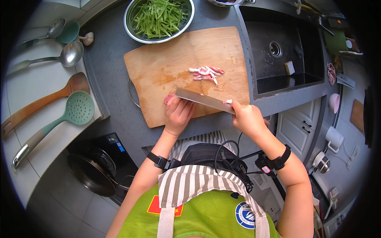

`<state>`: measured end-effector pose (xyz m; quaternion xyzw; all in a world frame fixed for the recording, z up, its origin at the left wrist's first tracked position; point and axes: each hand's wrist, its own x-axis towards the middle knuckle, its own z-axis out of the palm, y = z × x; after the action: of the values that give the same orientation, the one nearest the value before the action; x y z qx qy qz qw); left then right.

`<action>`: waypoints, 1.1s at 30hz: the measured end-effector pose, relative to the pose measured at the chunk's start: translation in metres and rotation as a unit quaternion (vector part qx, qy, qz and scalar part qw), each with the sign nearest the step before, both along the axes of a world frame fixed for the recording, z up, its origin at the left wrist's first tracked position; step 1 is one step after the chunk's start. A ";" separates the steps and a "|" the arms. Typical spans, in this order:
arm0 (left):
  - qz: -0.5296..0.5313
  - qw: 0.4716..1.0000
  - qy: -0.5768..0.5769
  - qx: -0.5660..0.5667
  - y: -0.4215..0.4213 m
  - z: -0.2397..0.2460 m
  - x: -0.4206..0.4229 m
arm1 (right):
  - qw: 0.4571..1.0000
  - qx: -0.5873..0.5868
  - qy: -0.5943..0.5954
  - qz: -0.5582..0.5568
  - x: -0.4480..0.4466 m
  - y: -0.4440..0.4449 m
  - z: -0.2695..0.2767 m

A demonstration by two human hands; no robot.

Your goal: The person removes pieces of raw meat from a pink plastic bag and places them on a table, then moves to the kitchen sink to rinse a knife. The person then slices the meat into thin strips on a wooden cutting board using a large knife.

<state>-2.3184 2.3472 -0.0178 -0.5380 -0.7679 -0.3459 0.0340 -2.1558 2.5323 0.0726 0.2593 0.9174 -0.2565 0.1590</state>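
My right hand point(248, 119) grips the handle of a broad-bladed cleaver point(205, 101), its blade slanting up and left over a wooden cutting board point(220, 44). Fingers of my left hand point(178, 116) rest against a piece of raw meat point(169, 98) and touch the blade's far end. Most of that piece is hidden by the hand and blade. Sliced strips of red-and-white raw meat point(207, 73) lie in a small pile mid-board. A scrap of meat point(227, 101) sits by the blade near my right hand.
A bowl of shredded green vegetable point(159, 19) stands at the board's far left edge. To the right is a dark sink point(262, 38) with a sponge point(289, 68). Ladles, a wooden spatula point(53, 99) and a green skimmer point(79, 107) occupy the left side, above a frying pan point(89, 175).
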 end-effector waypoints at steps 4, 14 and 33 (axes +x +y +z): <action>-0.026 0.999 -0.020 0.006 0.000 -0.003 -0.006 | 0.999 0.016 -0.013 0.026 0.010 0.001 0.003; -0.022 1.000 -0.017 0.003 0.002 -0.005 -0.006 | 0.999 0.019 -0.024 0.020 0.014 0.001 0.007; -0.034 0.998 -0.062 -0.002 -0.001 -0.007 -0.008 | 0.993 -0.033 -0.104 0.049 -0.084 -0.031 -0.019</action>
<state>-2.3261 2.3460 -0.0245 -0.5413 -0.7506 -0.3779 -0.0264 -2.2397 2.5011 0.0534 0.2338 0.8986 -0.2499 0.2747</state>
